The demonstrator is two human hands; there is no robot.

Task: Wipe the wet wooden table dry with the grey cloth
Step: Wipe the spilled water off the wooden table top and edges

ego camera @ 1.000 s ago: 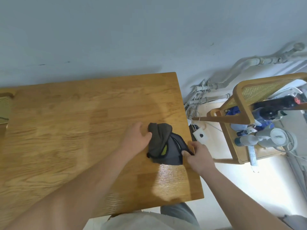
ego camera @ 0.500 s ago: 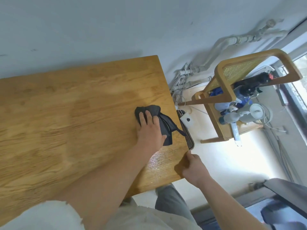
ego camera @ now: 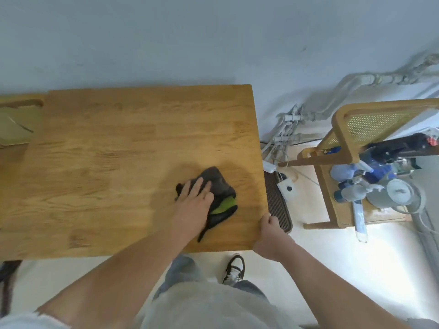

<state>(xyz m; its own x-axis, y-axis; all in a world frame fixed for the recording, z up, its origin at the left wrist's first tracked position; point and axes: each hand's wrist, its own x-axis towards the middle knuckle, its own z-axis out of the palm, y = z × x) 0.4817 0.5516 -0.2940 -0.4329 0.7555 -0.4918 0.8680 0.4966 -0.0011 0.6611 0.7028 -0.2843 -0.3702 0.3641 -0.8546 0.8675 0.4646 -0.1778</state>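
Observation:
The wooden table (ego camera: 118, 150) fills the left and middle of the view. A crumpled dark grey cloth (ego camera: 219, 186) with a green patch lies near the table's right end. My left hand (ego camera: 193, 203) presses flat on top of the cloth, fingers spread and pointing away from me. My right hand (ego camera: 267, 233) grips the table's front right corner, fingers curled over the edge. A darker, damp-looking patch of wood surrounds the cloth.
A wooden chair (ego camera: 349, 148) loaded with bottles and a kettle (ego camera: 399, 193) stands to the right of the table. Pipes and cables (ego camera: 285, 129) run along the wall. A dark mat (ego camera: 278, 205) lies on the floor beside the table. A box (ego camera: 14, 129) sits at the far left.
My left hand has slid the cloth toward the near edge. My right hand let go of the cloth a second ago and now holds the table's corner. The camera view has shifted.

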